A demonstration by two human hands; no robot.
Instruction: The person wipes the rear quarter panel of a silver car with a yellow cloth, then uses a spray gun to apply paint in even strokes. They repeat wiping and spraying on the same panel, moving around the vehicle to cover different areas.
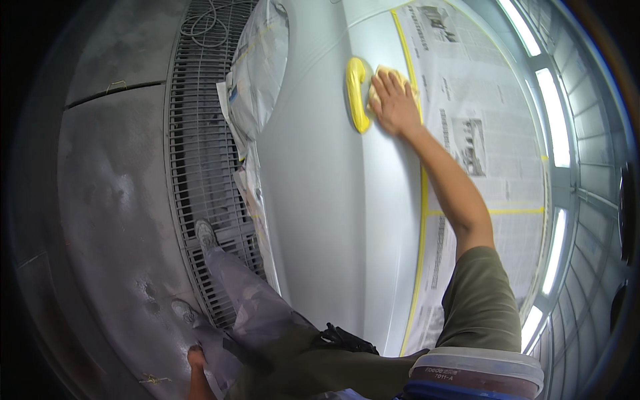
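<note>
My right hand [395,105] presses a crumpled yellow cloth [375,105] against a pale grey car side panel [313,193]. Its fingers point away from me and lie over the cloth, which shows at their edges. Just left of the cloth is a door handle [358,97] wrapped in yellow masking tape. My right arm reaches out across newspaper masking [467,137] taped along the panel. Down at the lower left, my left hand [196,357] hangs beside my leg, away from the car; its fingers are too hidden to make out.
Yellow tape [423,190] borders the newspaper. Creased masking sheet [257,73] covers the wheel area beside a floor grate [193,133], where a coiled hose [205,30] lies. My feet stand by the grate and the concrete floor [113,200]. Bright tube lights [553,120] line the right wall.
</note>
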